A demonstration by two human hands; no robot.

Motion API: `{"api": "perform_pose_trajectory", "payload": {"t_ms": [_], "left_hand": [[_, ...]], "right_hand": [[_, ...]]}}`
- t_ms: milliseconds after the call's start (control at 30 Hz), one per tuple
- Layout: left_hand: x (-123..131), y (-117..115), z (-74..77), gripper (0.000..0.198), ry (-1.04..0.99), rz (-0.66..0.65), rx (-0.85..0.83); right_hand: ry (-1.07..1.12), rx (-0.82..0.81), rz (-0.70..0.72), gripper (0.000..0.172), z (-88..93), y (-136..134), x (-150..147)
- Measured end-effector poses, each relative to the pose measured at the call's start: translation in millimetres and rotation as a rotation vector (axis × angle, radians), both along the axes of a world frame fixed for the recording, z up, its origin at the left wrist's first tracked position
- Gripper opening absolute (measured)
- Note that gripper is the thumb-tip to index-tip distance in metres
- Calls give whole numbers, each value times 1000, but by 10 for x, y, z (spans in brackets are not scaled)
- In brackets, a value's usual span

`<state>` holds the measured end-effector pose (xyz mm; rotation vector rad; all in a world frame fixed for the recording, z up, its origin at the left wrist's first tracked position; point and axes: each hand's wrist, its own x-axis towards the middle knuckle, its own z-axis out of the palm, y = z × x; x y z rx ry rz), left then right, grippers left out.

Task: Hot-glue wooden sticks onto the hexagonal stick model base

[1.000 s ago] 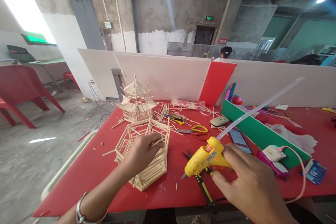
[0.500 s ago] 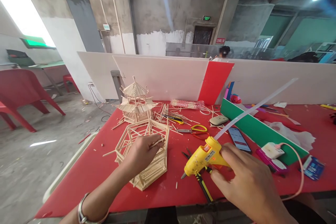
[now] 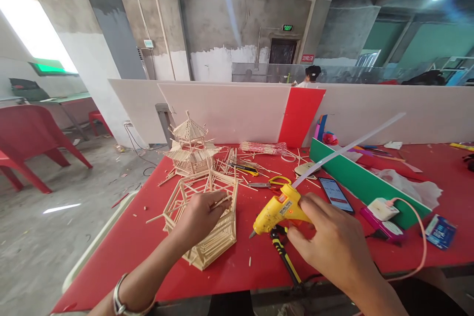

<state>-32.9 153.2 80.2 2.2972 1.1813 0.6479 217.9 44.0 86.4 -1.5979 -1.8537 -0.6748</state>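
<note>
My left hand is closed in a pinch on a thin wooden stick, at the upper right side of a many-sided stick frame. Whether that stick is fixed to the frame I cannot tell. In my right hand is a yellow hot glue gun, its nozzle pointing down and left, apart from the frame. A long translucent glue stick juts from its back. Behind the frame stands a finished-looking pagoda model of the same sticks.
Scissors, a utility knife and loose sticks lie behind the frame. Black-yellow pliers rest below the glue gun. To the right are a phone, a green board and a charger with a cable. A person sits beyond the partition.
My right hand has moved the glue gun slightly left and up, toward the frame. My left hand stays at the same spot on the frame.
</note>
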Motion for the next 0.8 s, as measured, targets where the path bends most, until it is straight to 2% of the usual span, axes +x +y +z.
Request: {"api": "perform_pose_trajectory", "payload": {"t_ms": [267,633,800], "left_hand": [[-5,2,-2,30,-14,0,4],[-60,43,-78,34,-87,20,-29],[-73,35,-71,39,-177,74,-147]], "right_hand": [[22,-101,-100,17,-38,313,-114],[-20,-103,-69,16,-78,587,-236],[-83,-76,5,16,-65,720,-217]]}}
